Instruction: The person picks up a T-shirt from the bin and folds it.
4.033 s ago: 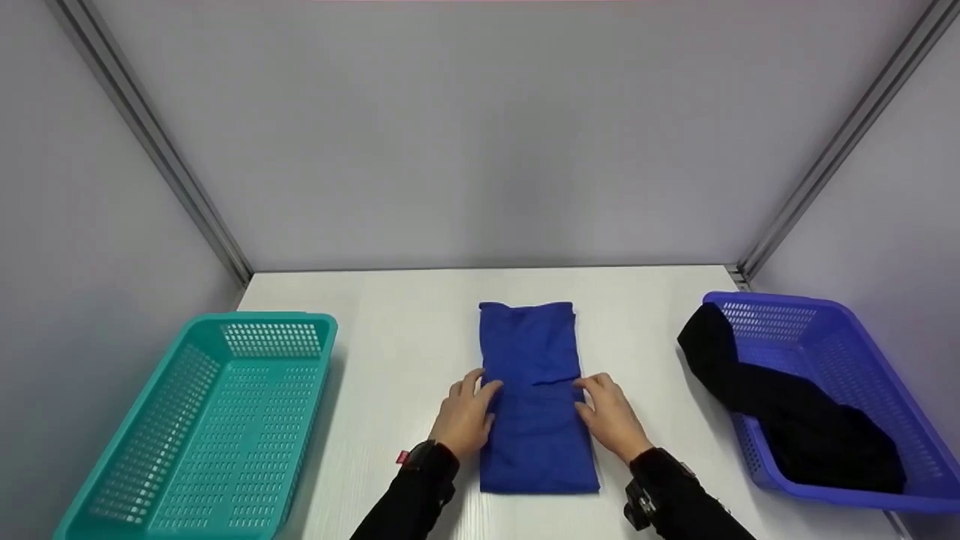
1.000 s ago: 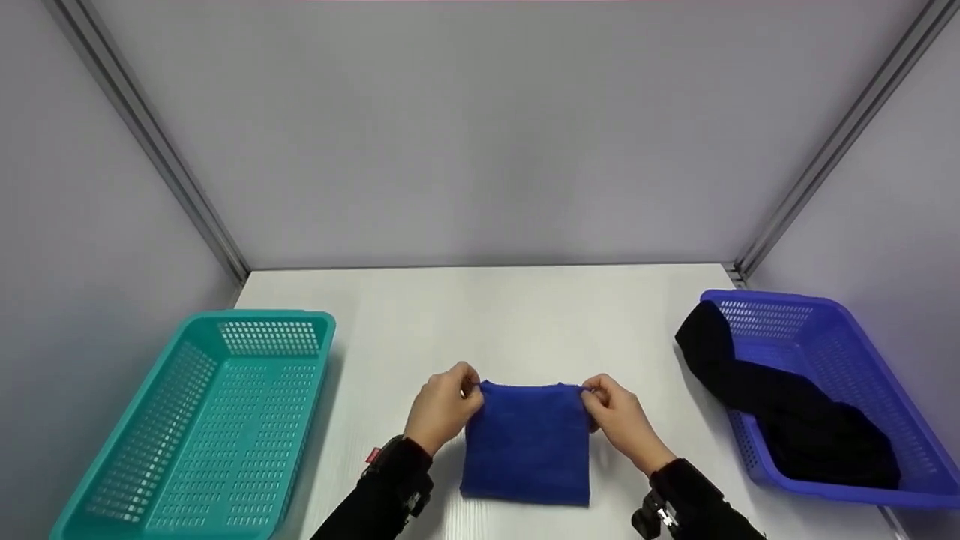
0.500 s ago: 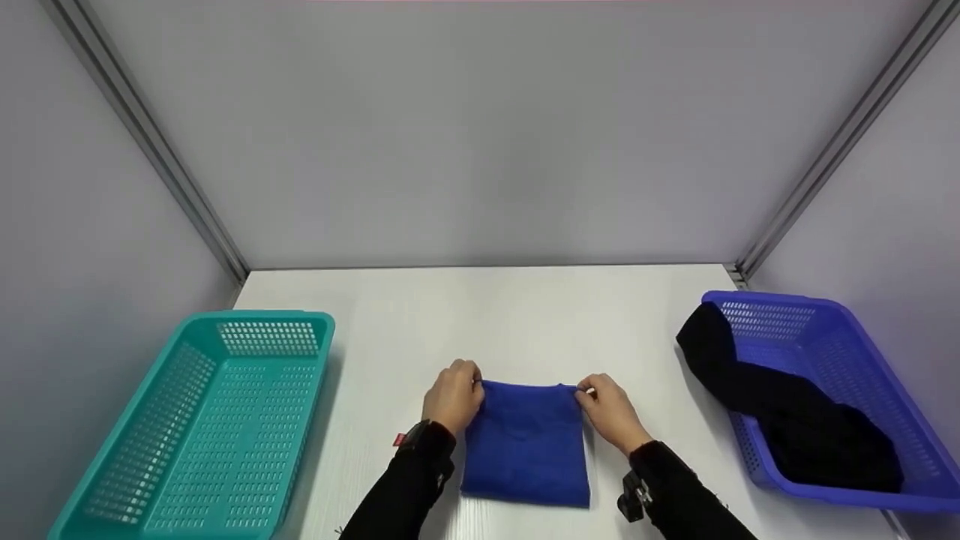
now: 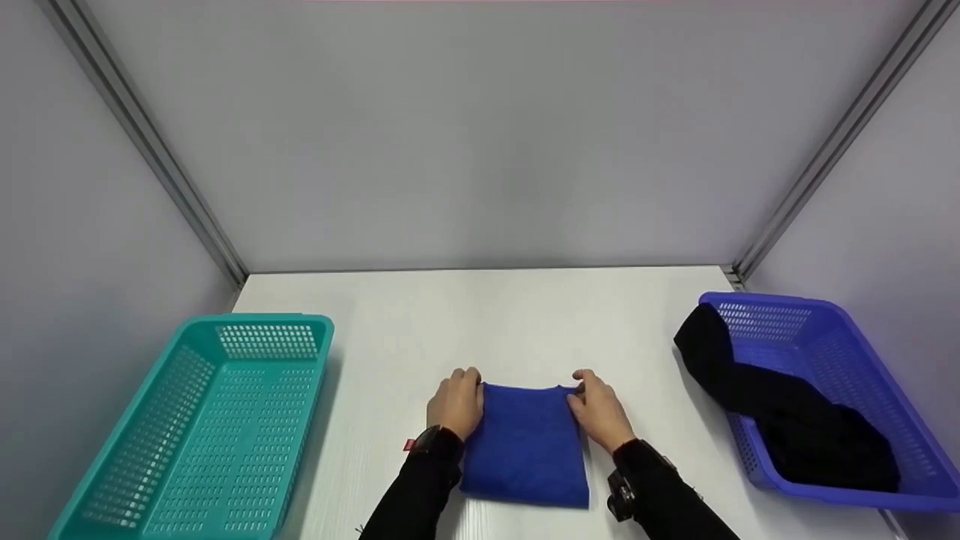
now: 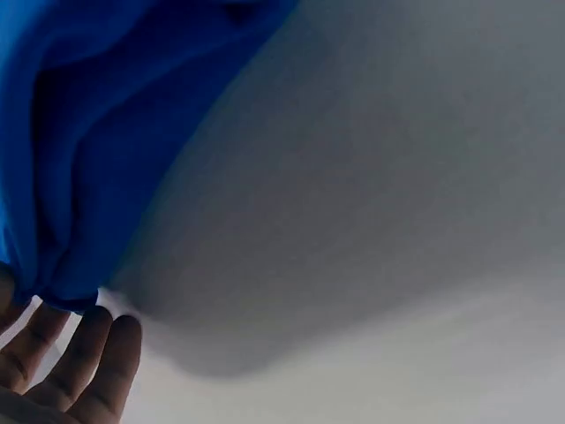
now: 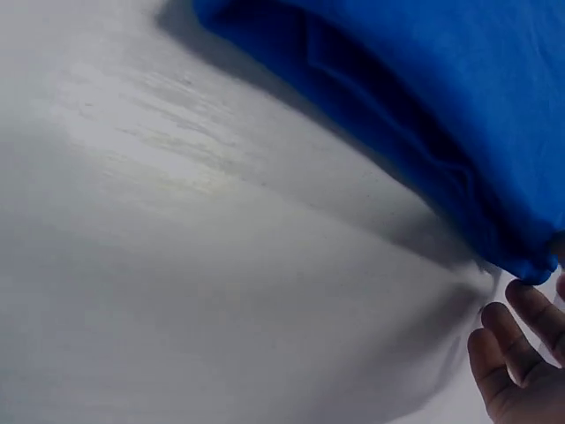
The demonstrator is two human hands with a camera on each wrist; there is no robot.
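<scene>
A blue cloth point(image 4: 525, 450), folded into a small rectangle, lies flat on the white table point(image 4: 510, 322) near its front edge. My left hand point(image 4: 459, 401) pinches the cloth's far left corner and my right hand point(image 4: 592, 403) pinches its far right corner. In the left wrist view the blue cloth point(image 5: 97, 132) shows stacked layers, with loosely extended fingers point(image 5: 88, 362) just below its corner. The right wrist view shows the cloth's layered edge point(image 6: 424, 115) and fingers point(image 6: 512, 353) beside its corner. The thumbs are hidden in both wrist views.
An empty teal basket point(image 4: 202, 427) stands at the left. A purple basket point(image 4: 847, 360) at the right holds a black garment point(image 4: 787, 405) that hangs over its near left rim. Grey walls close in the table on three sides.
Four seconds ago the cloth was a long strip; it is now folded in half. In the last second both hands lowered its far edge onto the table and drew slightly closer together.
</scene>
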